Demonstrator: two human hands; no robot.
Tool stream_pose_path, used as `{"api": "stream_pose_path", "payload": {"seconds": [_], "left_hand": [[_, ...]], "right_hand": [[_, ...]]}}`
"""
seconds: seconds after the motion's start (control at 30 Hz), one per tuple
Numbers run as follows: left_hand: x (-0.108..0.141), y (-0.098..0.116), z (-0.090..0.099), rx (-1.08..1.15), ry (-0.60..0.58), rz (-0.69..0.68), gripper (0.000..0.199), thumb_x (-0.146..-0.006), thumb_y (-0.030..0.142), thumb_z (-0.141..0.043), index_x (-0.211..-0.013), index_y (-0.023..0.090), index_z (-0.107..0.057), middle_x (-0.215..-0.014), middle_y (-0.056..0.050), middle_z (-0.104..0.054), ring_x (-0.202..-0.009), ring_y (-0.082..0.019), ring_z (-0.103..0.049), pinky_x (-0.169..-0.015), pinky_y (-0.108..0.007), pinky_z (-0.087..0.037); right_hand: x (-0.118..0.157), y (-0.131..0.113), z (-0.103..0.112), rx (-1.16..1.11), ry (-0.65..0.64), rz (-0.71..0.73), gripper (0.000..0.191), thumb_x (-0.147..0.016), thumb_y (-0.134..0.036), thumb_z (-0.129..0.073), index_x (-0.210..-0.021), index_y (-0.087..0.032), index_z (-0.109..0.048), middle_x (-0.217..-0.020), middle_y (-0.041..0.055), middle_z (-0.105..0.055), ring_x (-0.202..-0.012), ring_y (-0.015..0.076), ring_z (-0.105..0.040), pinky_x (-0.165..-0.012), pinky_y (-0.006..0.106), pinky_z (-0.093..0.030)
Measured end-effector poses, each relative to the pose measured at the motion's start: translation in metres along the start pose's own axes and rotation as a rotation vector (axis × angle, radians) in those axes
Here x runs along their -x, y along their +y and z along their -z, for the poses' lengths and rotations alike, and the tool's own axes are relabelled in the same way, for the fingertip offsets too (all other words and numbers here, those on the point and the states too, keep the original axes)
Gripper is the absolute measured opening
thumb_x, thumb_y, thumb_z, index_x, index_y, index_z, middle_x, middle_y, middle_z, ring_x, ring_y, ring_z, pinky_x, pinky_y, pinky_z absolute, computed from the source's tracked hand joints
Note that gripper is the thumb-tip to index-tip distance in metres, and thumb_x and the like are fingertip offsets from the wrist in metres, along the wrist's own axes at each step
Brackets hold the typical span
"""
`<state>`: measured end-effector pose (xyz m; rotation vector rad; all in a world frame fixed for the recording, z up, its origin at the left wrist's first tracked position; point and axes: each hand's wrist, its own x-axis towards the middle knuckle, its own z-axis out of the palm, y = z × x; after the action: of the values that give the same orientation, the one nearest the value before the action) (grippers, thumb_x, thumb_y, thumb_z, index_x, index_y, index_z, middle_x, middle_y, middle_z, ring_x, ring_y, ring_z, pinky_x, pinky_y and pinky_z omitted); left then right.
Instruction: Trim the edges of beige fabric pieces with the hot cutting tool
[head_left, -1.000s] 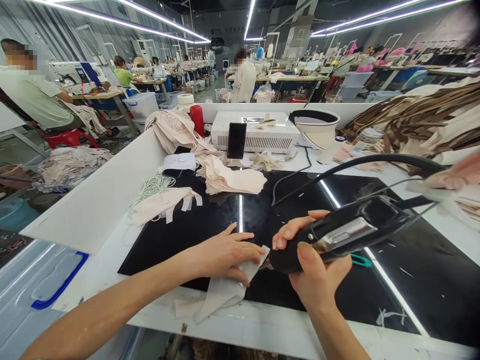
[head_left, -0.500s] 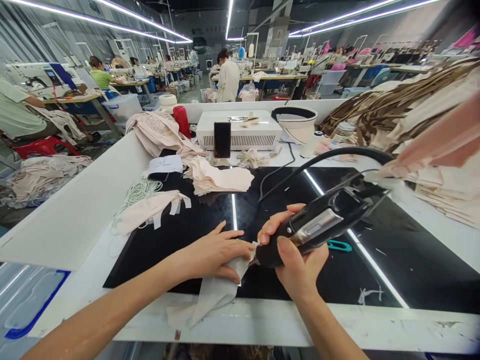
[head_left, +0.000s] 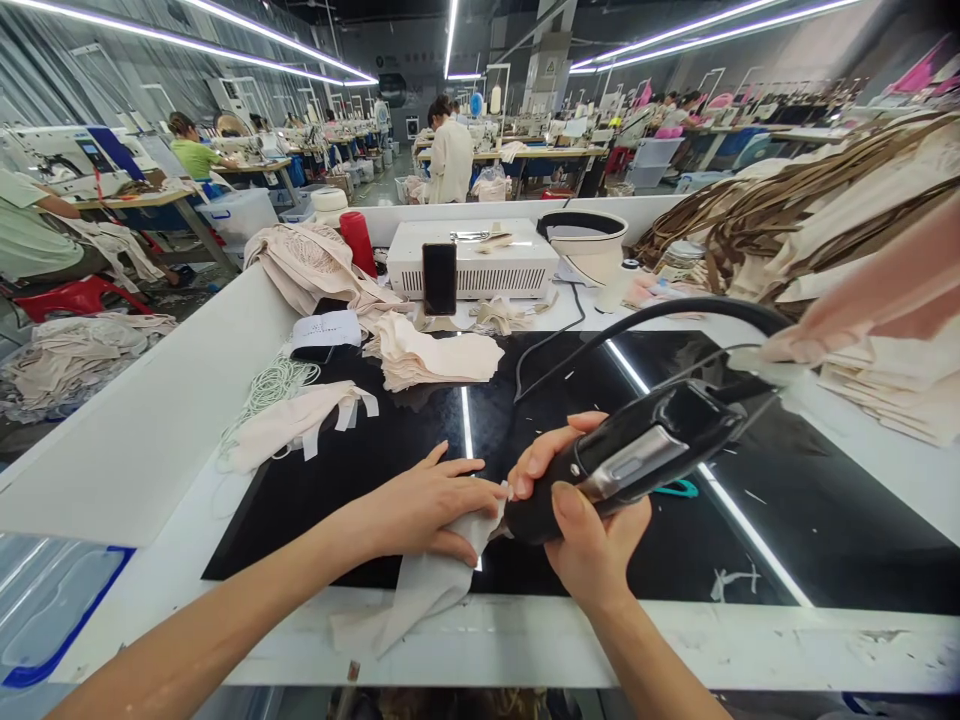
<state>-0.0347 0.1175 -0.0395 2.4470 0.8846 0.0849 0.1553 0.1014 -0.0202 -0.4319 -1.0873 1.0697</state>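
Note:
My left hand (head_left: 442, 505) lies flat with its fingers spread, pressing down a pale cloth piece (head_left: 431, 590) near the front edge of the black board (head_left: 360, 440). Part of the cloth hangs over onto the white table edge. My right hand (head_left: 592, 520) is wrapped round a black corded hand tool (head_left: 630, 450) with a silver plate on its side. The tool leans, its narrow tip at the cloth beside my left fingertips. A blurred pale pink strip (head_left: 885, 290) runs from the tool's rear end up to the right.
Behind the board stand a white vented box (head_left: 472, 265), a phone (head_left: 439, 280) and a red cone (head_left: 358, 244). Stacked cloth pieces (head_left: 435, 350) and green cord (head_left: 281, 385) lie to the left. A teal cutter (head_left: 679, 489) is partly behind the tool. Cloth heaps (head_left: 817, 220) fill the right.
The view has shifted slightly. The tool's tip has moved slightly left and nearer to me along the cloth; my left hand stays flat in almost the same place.

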Motion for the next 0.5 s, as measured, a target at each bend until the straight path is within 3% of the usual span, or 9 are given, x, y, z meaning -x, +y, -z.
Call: {"api": "stream_pose_path", "payload": {"seconds": [0.2,0.5], "left_hand": [[-0.0016,0.0021,0.0035,0.010,-0.019,0.004,0.063,-0.090,0.028,-0.082,-0.146,0.032,-0.054,-0.163,-0.008,-0.046,-0.156,-0.035,-0.034,-0.123,-0.077,-0.013],[-0.0009,0.0008,0.0023,0.058,-0.032,-0.009,0.056,-0.091,0.036,-0.082,-0.142,0.029,-0.058,-0.157,-0.005,-0.054,-0.158,-0.035,-0.030,-0.124,-0.076,-0.010]], "right_hand": [[0.0043,0.0005,-0.0023,0.007,-0.044,0.010,0.035,-0.093,-0.026,-0.075,-0.124,-0.030,-0.059,-0.086,-0.0039,-0.067,-0.065,0.0120,-0.066,-0.063,0.030,-0.059],[0.0059,-0.0035,0.0002,0.025,-0.039,0.008,0.036,-0.092,-0.030,-0.075,-0.125,-0.028,-0.060,-0.082,-0.0030,-0.065,-0.064,0.0143,-0.064,-0.060,0.032,-0.058]]}}
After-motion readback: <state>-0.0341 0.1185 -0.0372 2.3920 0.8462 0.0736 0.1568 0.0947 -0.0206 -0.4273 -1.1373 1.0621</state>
